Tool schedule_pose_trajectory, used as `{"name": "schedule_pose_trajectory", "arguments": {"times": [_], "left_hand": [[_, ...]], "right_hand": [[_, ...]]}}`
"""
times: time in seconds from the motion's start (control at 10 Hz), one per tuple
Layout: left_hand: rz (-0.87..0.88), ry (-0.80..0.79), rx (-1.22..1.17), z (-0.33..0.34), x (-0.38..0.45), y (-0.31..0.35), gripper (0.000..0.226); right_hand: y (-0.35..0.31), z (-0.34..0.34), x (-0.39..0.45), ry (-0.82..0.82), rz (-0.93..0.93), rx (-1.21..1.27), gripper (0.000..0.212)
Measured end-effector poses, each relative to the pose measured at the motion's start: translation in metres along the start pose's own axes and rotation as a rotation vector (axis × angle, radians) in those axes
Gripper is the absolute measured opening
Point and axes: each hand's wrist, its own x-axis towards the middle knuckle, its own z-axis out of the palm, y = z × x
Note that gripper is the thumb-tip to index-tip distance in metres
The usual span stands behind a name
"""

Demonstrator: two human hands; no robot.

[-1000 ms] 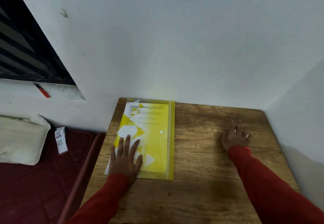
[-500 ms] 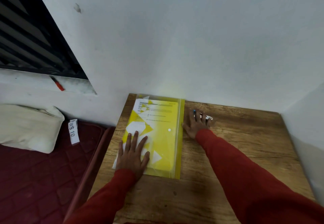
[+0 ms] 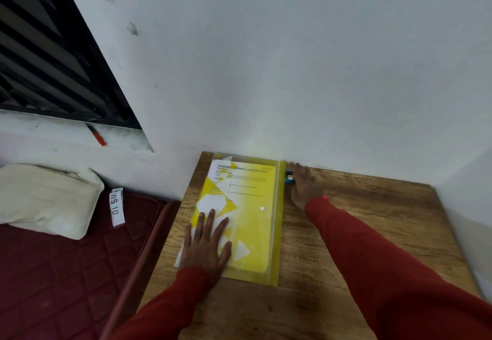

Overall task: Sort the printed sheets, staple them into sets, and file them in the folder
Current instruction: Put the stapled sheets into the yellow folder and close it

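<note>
One pillow (image 3: 48,201) lies on the bed left of the worktop (image 3: 372,233). One yellow folder (image 3: 255,228), printed sheets (image 3: 239,177) inside, lies on the worktop's left part. The left hand (image 3: 206,246) presses flat on the folder's near corner, fingers spread. Just right of the folder's far corner, the right hand (image 3: 303,185) covers one blue stapler (image 3: 288,177); its grip I cannot tell.
</note>
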Motion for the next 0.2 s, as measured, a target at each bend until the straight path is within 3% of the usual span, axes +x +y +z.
{"name": "schedule_pose_trajectory", "arguments": {"times": [0.2], "left_hand": [[0.010, -0.021, 0.008, -0.001, 0.004, 0.000, 0.062]], "right_hand": [[0.028, -0.010, -0.030, 0.203, -0.121, 0.011, 0.061]]}}
